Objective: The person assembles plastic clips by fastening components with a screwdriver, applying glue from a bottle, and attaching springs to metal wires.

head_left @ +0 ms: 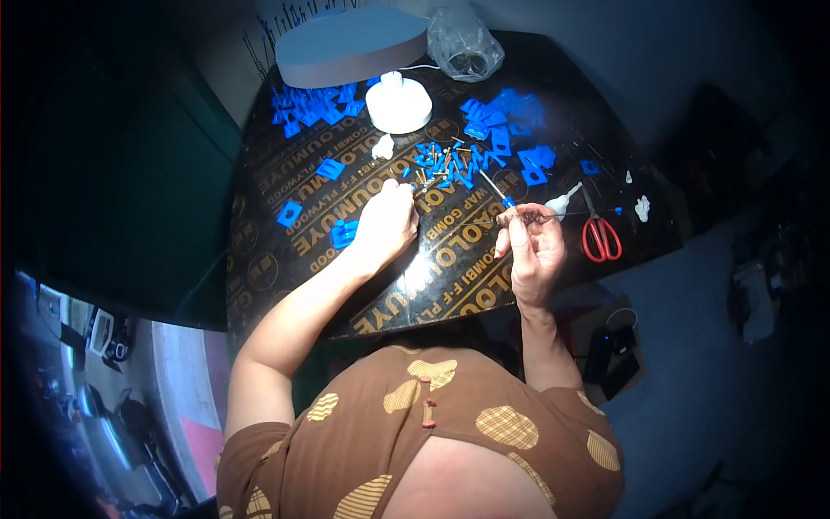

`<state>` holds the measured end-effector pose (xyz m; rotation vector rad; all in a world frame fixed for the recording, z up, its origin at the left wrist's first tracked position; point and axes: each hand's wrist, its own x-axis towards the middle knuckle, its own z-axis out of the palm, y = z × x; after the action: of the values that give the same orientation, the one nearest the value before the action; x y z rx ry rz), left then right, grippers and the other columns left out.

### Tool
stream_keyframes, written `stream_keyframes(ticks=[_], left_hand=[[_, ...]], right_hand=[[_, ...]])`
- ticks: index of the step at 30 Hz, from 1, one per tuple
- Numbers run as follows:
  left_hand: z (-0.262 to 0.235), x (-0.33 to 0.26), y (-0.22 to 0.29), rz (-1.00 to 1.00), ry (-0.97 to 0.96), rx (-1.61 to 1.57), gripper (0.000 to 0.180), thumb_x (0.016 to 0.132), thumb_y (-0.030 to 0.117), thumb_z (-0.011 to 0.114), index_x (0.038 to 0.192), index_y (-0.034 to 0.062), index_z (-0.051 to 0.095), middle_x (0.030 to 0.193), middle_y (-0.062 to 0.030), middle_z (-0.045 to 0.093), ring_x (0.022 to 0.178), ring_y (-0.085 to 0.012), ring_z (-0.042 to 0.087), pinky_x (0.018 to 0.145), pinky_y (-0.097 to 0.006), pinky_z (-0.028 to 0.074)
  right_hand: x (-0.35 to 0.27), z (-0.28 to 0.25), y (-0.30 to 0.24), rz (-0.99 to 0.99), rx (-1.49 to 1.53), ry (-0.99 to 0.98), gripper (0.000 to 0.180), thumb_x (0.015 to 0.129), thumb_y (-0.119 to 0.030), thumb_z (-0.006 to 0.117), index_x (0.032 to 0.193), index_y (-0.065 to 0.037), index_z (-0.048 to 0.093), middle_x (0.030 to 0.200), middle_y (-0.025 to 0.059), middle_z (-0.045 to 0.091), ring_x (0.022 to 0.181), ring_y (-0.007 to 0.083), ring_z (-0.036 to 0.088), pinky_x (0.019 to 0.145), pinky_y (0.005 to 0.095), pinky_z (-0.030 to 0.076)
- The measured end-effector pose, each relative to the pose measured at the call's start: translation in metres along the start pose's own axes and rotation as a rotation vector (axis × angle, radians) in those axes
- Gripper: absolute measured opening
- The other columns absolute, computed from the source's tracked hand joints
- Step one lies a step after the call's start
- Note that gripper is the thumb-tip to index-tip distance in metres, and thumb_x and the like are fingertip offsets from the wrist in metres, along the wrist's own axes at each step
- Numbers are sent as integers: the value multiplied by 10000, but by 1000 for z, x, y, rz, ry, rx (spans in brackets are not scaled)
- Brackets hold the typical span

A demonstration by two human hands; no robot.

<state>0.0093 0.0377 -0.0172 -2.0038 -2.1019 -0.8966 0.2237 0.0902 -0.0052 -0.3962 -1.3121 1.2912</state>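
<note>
My left hand (393,216) is at the left edge of a heap of small blue pieces with brass-coloured pins (445,163). Its fingertips are drawn together, and what they pinch, if anything, is hidden. My right hand (538,251) is closed, thumb against fingers, on a thin dark rod (592,213) that runs out to the right and ends in a small blue tip. A slim silver shaft with a blue collar (507,201) slants up from the same fingertips toward the heap. Beside this hand lie a white squeeze bottle (564,202) and red-handled scissors (602,240).
Flat blue plates lie in piles at the far left (316,105) and far right (488,117), with loose ones nearer me. A white lamp base (399,105) stands under a wide grey lamp head (354,48). A clear plastic bag (467,43) sits at the table's back edge.
</note>
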Motion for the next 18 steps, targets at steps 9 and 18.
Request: stream_keyframes(ticks=[9,18], left_hand=[[-46,-26,31,-682,-222,-1287,134,867,79,639,958,-20,650,802,-63,597,607,-93,535,498,-216,437],[-34,-53,38,-749,-21,-2088,196,883,74,631,1032,-49,608,864,-91,596,705,-142,523,545,-230,422]], right_hand=[[-16,8,-2,-62,109,61,162,911,4,576,1065,-15,531,824,37,561,637,70,521,552,211,462],[-36,28,-17,-103,153,44,136,931,-37,537,1060,-31,494,853,108,565,597,122,478,520,243,449]])
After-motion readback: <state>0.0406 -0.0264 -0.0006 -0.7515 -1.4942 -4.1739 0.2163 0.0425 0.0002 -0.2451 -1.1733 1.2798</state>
